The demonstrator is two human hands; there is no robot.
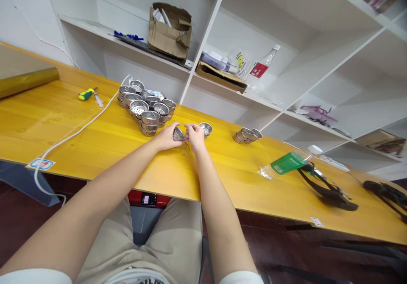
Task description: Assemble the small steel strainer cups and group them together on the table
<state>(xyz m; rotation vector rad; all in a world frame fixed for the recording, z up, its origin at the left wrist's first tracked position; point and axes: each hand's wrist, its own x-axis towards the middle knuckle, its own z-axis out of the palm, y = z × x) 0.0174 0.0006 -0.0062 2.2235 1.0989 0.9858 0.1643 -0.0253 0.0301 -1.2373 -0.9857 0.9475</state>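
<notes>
My left hand (168, 138) is wrapped round a small perforated metal cup (178, 135), which is tilted with its open side toward my right hand. Close beside that cup, the fingers of my right hand (194, 135) are pinched together. What they hold, if anything, is too small to make out. Thin curved wires (185, 149) show just below, between the hands. Another perforated cup (206, 129) stands right behind my right hand, partly covered by it. To the left of my hands is a cluster of stacked perforated cups (150, 117).
More stacked cups (247, 135) stand to the right. A green-labelled bottle (288, 163) lies tilted near a black strap-like object (327, 190). At left are a screwdriver (86, 94), a white cable (79, 130) and a brown roll (28, 82). Shelves hold a torn cardboard box (168, 36).
</notes>
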